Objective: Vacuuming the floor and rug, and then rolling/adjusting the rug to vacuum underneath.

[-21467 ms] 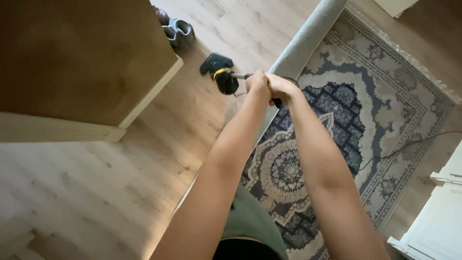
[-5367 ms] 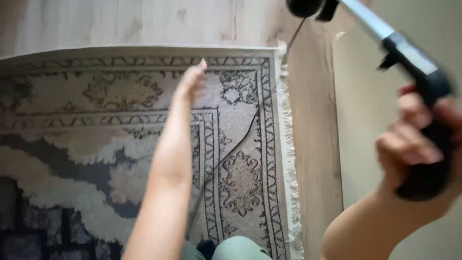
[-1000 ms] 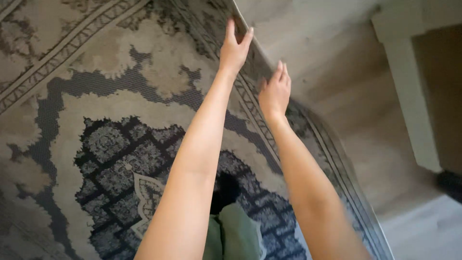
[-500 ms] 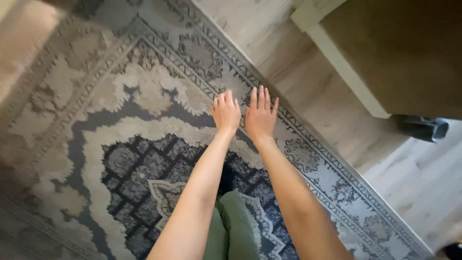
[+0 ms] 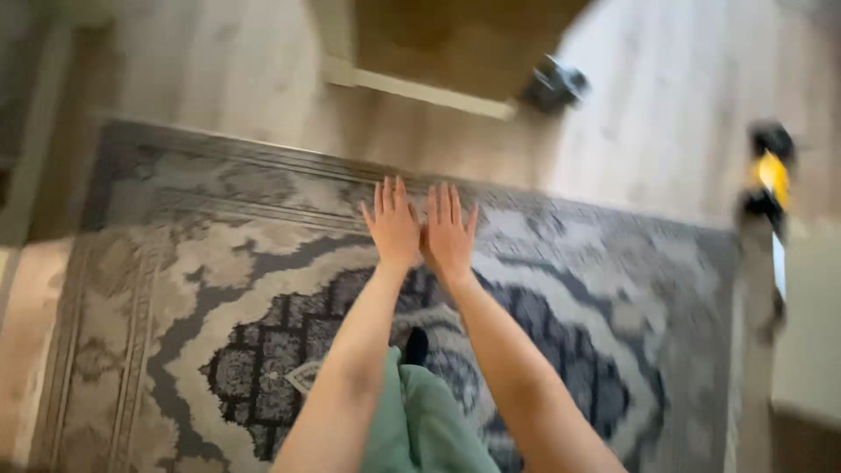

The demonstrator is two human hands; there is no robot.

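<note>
My left hand point(image 5: 392, 223) and my right hand point(image 5: 448, 232) are stretched out side by side in front of me, palms down, fingers straight and slightly apart. Neither holds anything. Below them a patterned rug point(image 5: 219, 289) in grey, beige and dark blue lies flat on the wooden floor point(image 5: 666, 114). The hands hover over the rug near its far border. My green trouser leg point(image 5: 420, 420) and a dark foot show at the bottom. The picture is blurred by motion.
A wooden cabinet point(image 5: 438, 44) with a pale base stands beyond the rug. A dark shoe point(image 5: 554, 85) lies beside it. At the right, a black and yellow stick vacuum point(image 5: 769, 175) stands upright next to a pale surface.
My hands held up the rug's edge a second ago; the rug now lies flat and both hands are free. The view has swung round, bringing the vacuum into sight at the right.
</note>
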